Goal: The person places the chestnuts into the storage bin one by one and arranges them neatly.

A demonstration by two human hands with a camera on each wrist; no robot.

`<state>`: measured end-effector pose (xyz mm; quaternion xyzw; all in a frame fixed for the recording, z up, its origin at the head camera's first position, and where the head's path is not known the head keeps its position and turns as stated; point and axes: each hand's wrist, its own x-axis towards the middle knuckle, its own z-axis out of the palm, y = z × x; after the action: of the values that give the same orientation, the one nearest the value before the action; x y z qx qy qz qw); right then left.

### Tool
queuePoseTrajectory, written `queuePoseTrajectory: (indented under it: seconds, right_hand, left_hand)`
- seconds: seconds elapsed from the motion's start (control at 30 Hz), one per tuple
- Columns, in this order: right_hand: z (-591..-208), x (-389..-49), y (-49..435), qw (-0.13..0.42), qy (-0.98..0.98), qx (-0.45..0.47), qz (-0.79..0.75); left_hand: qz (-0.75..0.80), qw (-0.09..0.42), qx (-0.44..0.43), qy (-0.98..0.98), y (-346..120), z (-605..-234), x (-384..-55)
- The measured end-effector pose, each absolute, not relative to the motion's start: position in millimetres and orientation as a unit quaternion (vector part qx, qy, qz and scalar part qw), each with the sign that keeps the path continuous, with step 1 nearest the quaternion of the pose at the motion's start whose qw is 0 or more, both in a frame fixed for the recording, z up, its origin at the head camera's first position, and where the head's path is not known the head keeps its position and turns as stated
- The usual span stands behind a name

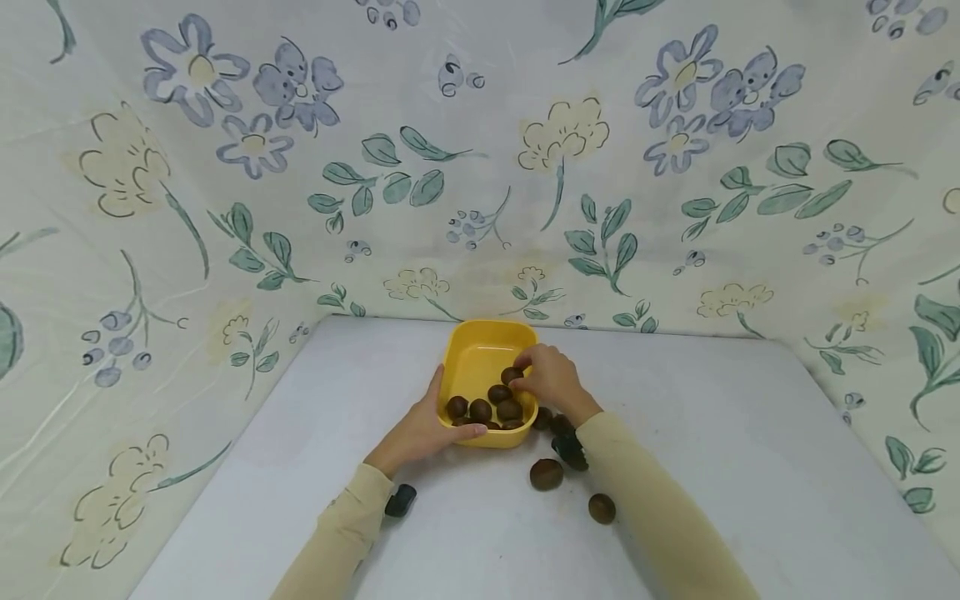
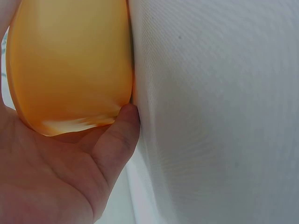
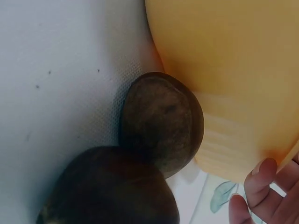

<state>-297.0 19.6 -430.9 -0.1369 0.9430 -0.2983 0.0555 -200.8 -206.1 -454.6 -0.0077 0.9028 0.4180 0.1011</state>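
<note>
In the frame's middle, the left hand (image 1: 420,427) grips a yellow box (image 1: 474,363) and the right hand (image 1: 553,379) pinches a nut (image 1: 511,375), probably hard, best held by its sides.

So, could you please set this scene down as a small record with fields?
container: yellow container on a white table
contents: several brown nuts, mostly in the near half
left hand: left hand grips the container's near left corner
right hand: right hand pinches a brown nut at the container's right side
loose on table: more nuts to the right; a dark object beside the left sleeve; another by the right sleeve
backdrop: floral sheet
</note>
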Motion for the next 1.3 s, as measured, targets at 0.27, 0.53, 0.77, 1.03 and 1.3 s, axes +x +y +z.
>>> queuePoseTrajectory:
  seconds: [0.27, 0.53, 0.77, 1.03, 1.3]
  right_hand:
    - [-432, -302, 15, 0.077, 0.951, -0.138, -0.266]
    - [-431, -302, 12, 0.106, 0.955, -0.124, -0.249]
    - [-430, -297, 14, 0.105, 0.956, -0.124, -0.246]
    - [-421, -286, 30, 0.054, 0.949, -0.146, -0.273]
    - [-406, -274, 72, -0.003, 0.931, -0.162, -0.326]
  left_hand:
    - [0.414, 0.099, -0.008, 0.905, -206, -455, -200]
    - [0.421, 0.1, -0.007, 0.902, -205, -457, -200]
    - [0.424, 0.098, -0.006, 0.9, -205, -461, -201]
    - [0.415, 0.097, -0.007, 0.904, -205, -461, -200]
    - [0.415, 0.088, 0.001, 0.906, -207, -459, -200]
